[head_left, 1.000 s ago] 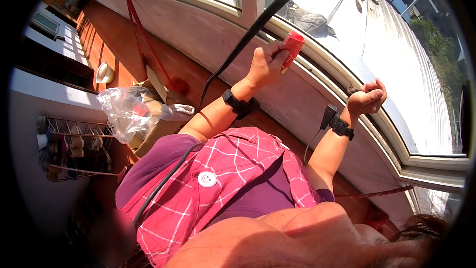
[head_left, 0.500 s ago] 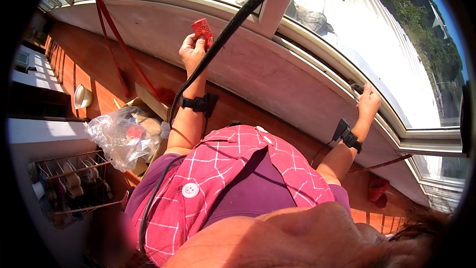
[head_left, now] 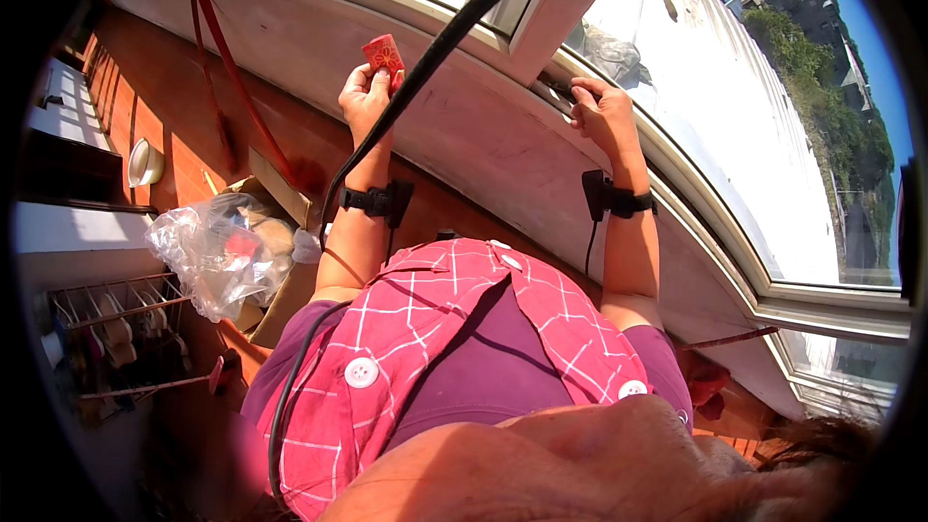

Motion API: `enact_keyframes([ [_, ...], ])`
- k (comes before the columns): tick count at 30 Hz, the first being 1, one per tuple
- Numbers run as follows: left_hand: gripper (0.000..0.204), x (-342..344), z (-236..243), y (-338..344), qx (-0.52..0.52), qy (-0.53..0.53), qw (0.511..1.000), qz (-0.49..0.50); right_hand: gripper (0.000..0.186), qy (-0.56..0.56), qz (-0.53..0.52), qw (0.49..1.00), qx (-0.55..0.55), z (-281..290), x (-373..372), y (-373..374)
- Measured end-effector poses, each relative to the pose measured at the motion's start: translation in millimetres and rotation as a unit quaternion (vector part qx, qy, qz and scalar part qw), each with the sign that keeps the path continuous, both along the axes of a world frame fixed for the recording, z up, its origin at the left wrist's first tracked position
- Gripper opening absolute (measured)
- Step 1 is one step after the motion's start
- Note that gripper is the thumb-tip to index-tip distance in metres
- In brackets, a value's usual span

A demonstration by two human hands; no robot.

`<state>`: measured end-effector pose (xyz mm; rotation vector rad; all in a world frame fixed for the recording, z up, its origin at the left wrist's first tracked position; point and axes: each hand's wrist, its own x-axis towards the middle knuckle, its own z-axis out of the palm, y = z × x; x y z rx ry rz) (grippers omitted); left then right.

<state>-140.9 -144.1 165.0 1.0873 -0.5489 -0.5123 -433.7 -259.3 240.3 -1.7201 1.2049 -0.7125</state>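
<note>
My left hand (head_left: 365,101) is closed on a small red patterned packet (head_left: 382,51), held up in front of the pale wall (head_left: 449,121) below the window, just left of a black cable (head_left: 449,29). My right hand (head_left: 607,118) reaches to the window's sliding track (head_left: 546,90), fingers curled over it at a dark spot beside the upright frame post (head_left: 549,10); what they pinch, if anything, I cannot make out. Both wrists wear black straps with small devices.
A cardboard box (head_left: 295,198) with a crumpled clear bag (head_left: 203,251) sits on the tiled floor at left, near a white basin (head_left: 145,162) and red poles (head_left: 217,39). A hanger rack (head_left: 121,314) is at lower left. Outside lies a white roof (head_left: 715,135).
My right hand has moved left along the track toward the frame post. My left hand, still holding the red packet, has moved left from the track to in front of the wall.
</note>
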Motion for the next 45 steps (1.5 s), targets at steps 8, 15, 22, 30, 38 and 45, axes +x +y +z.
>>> enact_keyframes([
  [8, 0.011, -13.6, -2.8, -4.8, 0.002, 0.027, 1.0, 0.008, 0.021, 0.249, 0.091, 0.951, -0.16, 25.1, -54.1, -10.7],
  [15, 0.011, -26.3, -4.5, -9.5, -0.007, 0.026, 1.0, 0.006, 0.019, 0.234, 0.011, 0.972, -0.021, 56.4, -134.9, 10.1],
  [22, 0.012, -44.1, 14.5, -10.9, 0.004, -0.025, 1.0, -0.013, 0.019, 0.08, -0.017, 0.997, -0.009, 70.3, -103.6, 24.7],
  [30, 0.012, -42.0, 4.1, -6.1, 0.008, -0.027, 0.999, -0.034, 0.019, 0.184, 0.089, 0.955, -0.213, 7.2, -45.3, -1.3],
  [38, 0.01, -35.2, -3.4, 8.7, -0.002, 0.001, 1.0, -0.006, 0.02, 0.346, 0.011, 0.936, -0.071, 49.1, -143.3, 21.7],
  [45, 0.011, -35.1, -5.0, 1.5, -0.005, 0.0, 1.0, -0.02, 0.02, 0.193, -0.025, 0.979, -0.06, 74.6, -138.6, 34.5],
])
